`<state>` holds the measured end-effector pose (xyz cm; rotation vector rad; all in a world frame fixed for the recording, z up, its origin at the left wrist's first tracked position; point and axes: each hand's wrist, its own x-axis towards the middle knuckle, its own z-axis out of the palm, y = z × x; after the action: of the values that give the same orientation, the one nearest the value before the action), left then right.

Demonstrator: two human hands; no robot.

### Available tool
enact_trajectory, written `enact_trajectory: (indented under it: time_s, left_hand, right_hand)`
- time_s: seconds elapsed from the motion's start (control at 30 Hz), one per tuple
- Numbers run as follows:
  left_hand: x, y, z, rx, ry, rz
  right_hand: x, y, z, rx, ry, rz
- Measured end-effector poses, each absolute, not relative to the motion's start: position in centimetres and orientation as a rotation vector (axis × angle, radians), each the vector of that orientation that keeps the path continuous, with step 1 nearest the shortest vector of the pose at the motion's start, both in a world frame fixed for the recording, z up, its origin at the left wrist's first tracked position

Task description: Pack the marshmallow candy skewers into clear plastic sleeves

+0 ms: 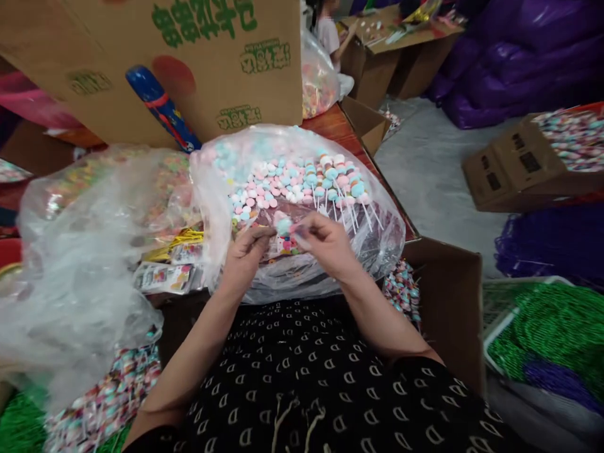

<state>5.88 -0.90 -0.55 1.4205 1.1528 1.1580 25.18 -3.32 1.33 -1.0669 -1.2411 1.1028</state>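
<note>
My left hand (pixel 248 255) and my right hand (pixel 325 242) come close together over a large clear plastic bag. Both have their fingers pinched on a small candy packet (pixel 285 242), clear with coloured print. A pale blue and pink candy (pixel 283 224) shows at its top; the fingers partly hide the packet. Just beyond lie loose pink, blue and white round candies (pixel 264 182). To the right of these, candy skewers (pixel 337 179) on white sticks rest in a pile.
A big cardboard box (pixel 226 75) stands behind, with a blue tube (pixel 160 107) leaning on it. Clear bags of gummies (pixel 94 207), gold twist ties (pixel 182 242) and printed packets (pixel 165 279) lie left. An open carton (pixel 448 302) sits right. Another person (pixel 330 38) is at the back.
</note>
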Motion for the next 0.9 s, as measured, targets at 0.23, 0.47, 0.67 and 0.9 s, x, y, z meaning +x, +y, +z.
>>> enact_trajectory:
  time_s: [0.23,0.47,0.67,0.9]
  left_hand:
    - [2.7,0.3,-0.8,1.421,1.2,1.27]
    - [1.2,1.3,-0.8,1.659,1.289,1.116]
    - [0.4,2.2,-1.6,2.338,1.482,0.678]
    - [0.5,2.7,-3.7,2.571,1.562,0.261]
  right_hand:
    - [37.8,-11.6,2.2,-1.271,-0.814,0.682]
    - [46.9,-19.2,-5.1,-1.987,-1.033,0.373]
    - [43.7,-17.4,-6.0,-1.996,-1.041,0.154]
    - [33.3,-10.7,-0.5,-1.619,-1.393,0.402]
